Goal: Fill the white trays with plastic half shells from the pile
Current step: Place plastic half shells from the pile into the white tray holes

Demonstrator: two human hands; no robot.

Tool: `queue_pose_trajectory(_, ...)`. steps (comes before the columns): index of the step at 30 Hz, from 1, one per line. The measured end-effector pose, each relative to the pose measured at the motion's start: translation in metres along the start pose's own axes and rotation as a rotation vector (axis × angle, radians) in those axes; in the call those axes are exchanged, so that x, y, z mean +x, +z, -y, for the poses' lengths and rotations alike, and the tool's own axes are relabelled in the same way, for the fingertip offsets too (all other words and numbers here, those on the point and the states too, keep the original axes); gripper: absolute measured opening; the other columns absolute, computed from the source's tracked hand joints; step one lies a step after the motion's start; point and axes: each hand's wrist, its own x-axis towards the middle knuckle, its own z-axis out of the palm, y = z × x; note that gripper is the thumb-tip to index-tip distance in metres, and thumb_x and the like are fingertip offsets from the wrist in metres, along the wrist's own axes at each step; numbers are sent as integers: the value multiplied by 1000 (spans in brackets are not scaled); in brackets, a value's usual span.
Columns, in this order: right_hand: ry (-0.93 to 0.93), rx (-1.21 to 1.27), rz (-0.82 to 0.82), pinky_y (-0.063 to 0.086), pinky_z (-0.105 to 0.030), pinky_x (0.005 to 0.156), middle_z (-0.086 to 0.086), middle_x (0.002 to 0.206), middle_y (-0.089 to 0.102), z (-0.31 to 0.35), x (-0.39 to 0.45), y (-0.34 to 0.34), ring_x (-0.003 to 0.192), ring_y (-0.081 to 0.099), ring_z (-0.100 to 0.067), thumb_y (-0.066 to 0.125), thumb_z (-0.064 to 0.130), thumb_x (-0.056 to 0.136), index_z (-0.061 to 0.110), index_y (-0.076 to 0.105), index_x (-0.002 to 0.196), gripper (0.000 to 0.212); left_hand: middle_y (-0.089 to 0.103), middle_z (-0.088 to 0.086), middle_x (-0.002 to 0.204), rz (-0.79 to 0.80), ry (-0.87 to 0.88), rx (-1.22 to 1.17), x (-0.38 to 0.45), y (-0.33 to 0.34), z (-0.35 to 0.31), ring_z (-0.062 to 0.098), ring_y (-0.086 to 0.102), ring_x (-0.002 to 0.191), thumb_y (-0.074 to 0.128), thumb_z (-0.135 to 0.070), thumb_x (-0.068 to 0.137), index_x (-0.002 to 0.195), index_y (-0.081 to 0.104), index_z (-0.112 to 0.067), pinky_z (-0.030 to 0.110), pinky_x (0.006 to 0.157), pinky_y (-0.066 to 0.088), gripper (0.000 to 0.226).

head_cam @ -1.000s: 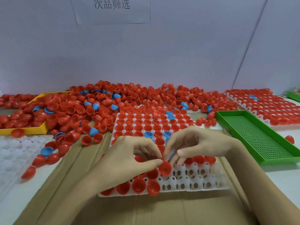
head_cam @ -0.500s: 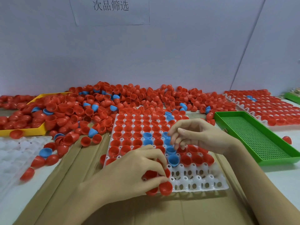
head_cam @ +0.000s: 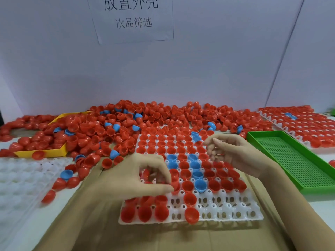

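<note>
Most cups of the white tray [head_cam: 226, 209] in the middle hold red shells, with a few blue shells [head_cam: 194, 164] in a short column near its centre; the near right part of the tray has bare cups, apart from one red shell [head_cam: 189, 199] in the second row from the near edge and another just nearer than it at the near edge. The tray lies on brown cardboard [head_cam: 163, 238]. The left hand [head_cam: 137, 176] hovers over the tray's left half with fingers curled; thumb and forefinger meet at a red shell at the tip, and more red shows under the curled fingers, so it grips shells, though how many I cannot tell. The right hand [head_cam: 233, 153] is over the tray's far right part, fingers loosely bent and blurred; nothing is plainly seen in it. The pile of shells [head_cam: 163, 120], mostly red with some blue, spreads along the far side of the table against the wall and touches the tray's far edge. A yellow tray [head_cam: 45, 153] at far left is buried in shells. A second white tray [head_cam: 21, 178] lies at near left with loose shells beside it. A green mesh tray [head_cam: 293, 160] sits just right of the middle tray, and beyond it a third white tray [head_cam: 301, 127] is full of red shells. A paper sign [head_cam: 132, 19] hangs on the wall.
</note>
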Motion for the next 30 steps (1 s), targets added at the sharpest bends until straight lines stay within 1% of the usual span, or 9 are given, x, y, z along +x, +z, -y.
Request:
queue_pose_trajectory(2, -8, 14, -25, 59, -27, 82, -15, 101, 68, 1, 0, -2, 90, 66, -22, 59, 22, 106, 1, 71, 122, 29, 71, 0, 87, -319, 10, -52, 10, -11, 17, 15, 66, 78, 83, -34, 87, 93, 77, -26, 22, 75, 54, 12)
queue_pose_trajectory(4, -12, 17, -47, 60, -28, 81, -15, 100, 67, 1, 1, -2, 89, 66, -23, 59, 21, 107, 2, 72, 120, 26, 73, -2, 91, -765, -98, 253, 6, -31, 45, 15, 68, 82, 80, -25, 90, 99, 77, -24, 29, 78, 56, 10)
queue_pose_trajectory(6, -10, 21, -56, 60, -27, 81, -15, 99, 67, 1, 1, -2, 88, 66, -23, 56, 19, 106, 2, 72, 120, 27, 71, 13, 114, -958, -367, 646, 0, -43, 64, 31, 66, 103, 74, -14, 94, 128, 68, -6, 45, 95, 53, 35)
queue_pose_trajectory(9, -1, 17, -60, 60, -27, 81, -15, 99, 67, 0, 1, 0, 89, 66, -23, 57, 20, 104, 2, 73, 119, 27, 63, 24, 126, -923, -483, 814, 0, -44, 87, 45, 60, 114, 72, -11, 94, 140, 57, 1, 53, 96, 47, 50)
queue_pose_trajectory(13, 11, 3, -55, 60, -28, 82, -16, 99, 67, 0, 3, 3, 89, 65, -22, 60, 22, 102, 3, 73, 118, 28, 66, 4, 125, -703, -283, 702, 10, -34, 103, 24, 60, 119, 69, -16, 97, 128, 68, -12, 40, 103, 48, 31)
queue_pose_trajectory(18, 16, -3, -55, 60, -28, 83, -15, 99, 67, 1, 3, 4, 90, 66, -23, 62, 24, 100, 3, 73, 118, 30, 60, -12, 138, -499, -303, 753, 17, -20, 127, 11, 50, 131, 51, -28, 107, 137, 61, -25, 32, 109, 29, 32)
queue_pose_trajectory(22, 18, -13, -43, 59, -29, 84, -16, 99, 68, 0, 3, 5, 90, 65, -23, 60, 23, 101, 3, 73, 119, 30, 61, -15, 113, -567, -328, 810, 20, -20, 133, 13, 55, 110, 58, -32, 102, 116, 59, -27, 34, 98, 31, 14)
queue_pose_trajectory(25, 22, -20, -43, 60, -30, 83, -15, 100, 68, -1, 3, 4, 90, 66, -23, 61, 24, 101, 3, 73, 120, 30, 61, -12, 96, -651, -327, 820, 17, -25, 134, 15, 58, 95, 71, -32, 95, 110, 59, -24, 37, 93, 37, 21)
queue_pose_trajectory(30, 14, -17, -48, 59, -29, 84, -14, 100, 69, 1, 4, 2, 91, 66, -23, 62, 25, 101, 3, 73, 120, 31, 71, -9, 91, -757, -213, 541, 13, -35, 124, 8, 67, 86, 84, -11, 85, 96, 72, -16, 29, 84, 56, 18)
